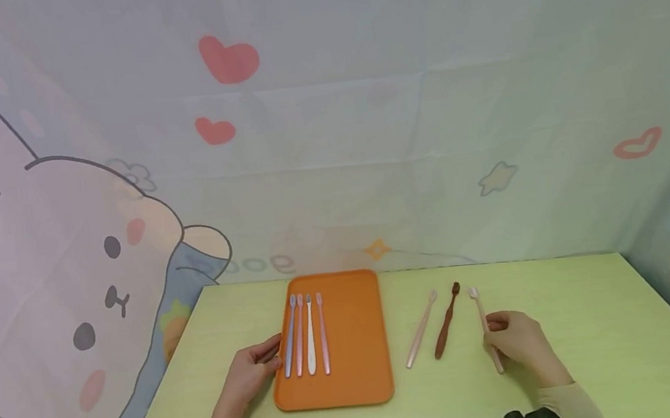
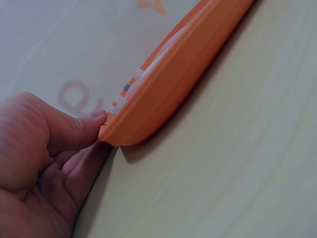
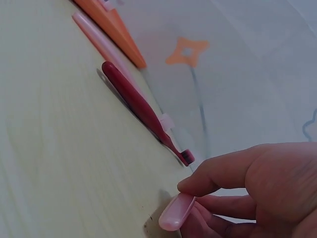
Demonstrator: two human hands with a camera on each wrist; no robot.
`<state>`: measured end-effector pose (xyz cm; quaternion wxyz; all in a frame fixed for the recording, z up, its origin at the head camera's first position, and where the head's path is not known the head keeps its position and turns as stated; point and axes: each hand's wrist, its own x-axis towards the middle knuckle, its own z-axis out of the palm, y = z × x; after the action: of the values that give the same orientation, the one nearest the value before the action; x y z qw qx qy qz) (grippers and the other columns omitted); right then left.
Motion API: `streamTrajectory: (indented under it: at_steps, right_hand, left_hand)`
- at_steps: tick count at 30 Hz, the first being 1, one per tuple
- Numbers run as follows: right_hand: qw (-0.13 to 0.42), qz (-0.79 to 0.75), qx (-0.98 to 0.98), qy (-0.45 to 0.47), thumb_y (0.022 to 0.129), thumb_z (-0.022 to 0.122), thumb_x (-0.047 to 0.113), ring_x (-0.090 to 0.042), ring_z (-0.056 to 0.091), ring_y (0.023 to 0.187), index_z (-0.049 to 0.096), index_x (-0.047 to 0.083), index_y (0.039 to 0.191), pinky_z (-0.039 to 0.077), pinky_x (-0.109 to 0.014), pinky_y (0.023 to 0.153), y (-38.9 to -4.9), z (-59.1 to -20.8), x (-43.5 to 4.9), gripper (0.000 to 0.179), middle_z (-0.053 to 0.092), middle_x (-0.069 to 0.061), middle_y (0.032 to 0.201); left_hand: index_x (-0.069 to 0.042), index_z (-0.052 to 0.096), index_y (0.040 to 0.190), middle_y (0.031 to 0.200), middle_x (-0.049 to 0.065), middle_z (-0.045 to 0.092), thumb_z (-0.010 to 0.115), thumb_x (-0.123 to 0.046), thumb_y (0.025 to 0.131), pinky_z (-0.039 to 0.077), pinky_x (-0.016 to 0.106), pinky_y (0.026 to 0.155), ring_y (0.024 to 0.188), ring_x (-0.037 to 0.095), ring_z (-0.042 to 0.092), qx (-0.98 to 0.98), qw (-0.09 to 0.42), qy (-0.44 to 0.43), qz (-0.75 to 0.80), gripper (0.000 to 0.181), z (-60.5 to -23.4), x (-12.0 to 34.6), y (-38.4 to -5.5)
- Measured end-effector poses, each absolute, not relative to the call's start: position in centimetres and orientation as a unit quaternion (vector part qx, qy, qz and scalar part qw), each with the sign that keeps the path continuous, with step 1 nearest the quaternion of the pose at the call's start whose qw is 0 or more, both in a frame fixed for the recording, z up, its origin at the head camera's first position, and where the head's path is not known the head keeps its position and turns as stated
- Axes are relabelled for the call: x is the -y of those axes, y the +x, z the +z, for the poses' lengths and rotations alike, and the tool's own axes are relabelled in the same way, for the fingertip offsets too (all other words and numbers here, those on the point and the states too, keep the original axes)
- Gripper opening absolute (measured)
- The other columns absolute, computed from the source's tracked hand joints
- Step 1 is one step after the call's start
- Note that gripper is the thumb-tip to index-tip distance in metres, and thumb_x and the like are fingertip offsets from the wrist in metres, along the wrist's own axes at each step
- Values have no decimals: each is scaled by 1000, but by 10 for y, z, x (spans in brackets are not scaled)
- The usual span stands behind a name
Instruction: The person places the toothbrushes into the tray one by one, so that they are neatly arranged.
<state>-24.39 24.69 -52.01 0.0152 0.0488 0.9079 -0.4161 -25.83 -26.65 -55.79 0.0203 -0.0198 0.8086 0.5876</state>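
My left hand (image 1: 249, 378) pinches the left rim of an orange tray (image 1: 356, 347) between thumb and fingers. Several toothbrushes lie side by side in the tray's left half: a blue toothbrush (image 1: 290, 338), a white toothbrush (image 1: 311, 343) and pink ones such as the rightmost pink toothbrush (image 1: 324, 337), heads to the back. To the right of the tray, my right hand (image 1: 520, 340) pinches a pale pink toothbrush (image 3: 177, 212) by its handle, head pointing away. Thumb and fingers cover the middle of that handle.
On the table (image 1: 611, 328), between tray and right hand, lie another pale pink toothbrush (image 1: 421, 330) and a dark red-brown toothbrush (image 1: 447, 321), both slanted. A printed cloth backdrop (image 1: 338, 187) rises behind the table's far edge.
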Motion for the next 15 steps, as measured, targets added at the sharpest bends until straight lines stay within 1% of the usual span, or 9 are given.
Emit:
streamTrajectory:
  at_steps: [3,7,11,15]
  right_hand:
    - [24,-429,-901,52,86,70,8,-19,71,87,63,-15,137,57,-28,69,-244,-518,-249,56,75,-21,114]
    - [31,-463,-884,62,88,70,9,-19,72,88,55,-16,144,58,-26,69,-245,-516,-250,63,71,-30,123]
    - [34,-496,-865,73,92,67,9,-18,73,91,48,-16,150,60,-24,73,-247,-518,-251,66,64,-36,134]
    - [36,-533,-842,74,96,65,6,-21,74,95,44,-15,154,63,-27,77,-248,-519,-249,65,57,-39,141]
  left_hand:
    - [4,62,147,143,23,65,67,7,98,48,48,113,139,38,58,-809,22,-18,588,49,-556,266,-257]
    - [6,61,147,143,25,64,68,6,98,49,49,112,138,39,58,-807,21,-12,591,49,-554,265,-257]
    - [6,61,147,144,25,64,68,7,98,49,48,112,138,39,58,-809,22,-10,587,49,-554,265,-257]
    - [5,61,147,144,24,64,68,6,98,48,48,113,139,38,58,-816,23,-13,578,49,-555,266,-257]
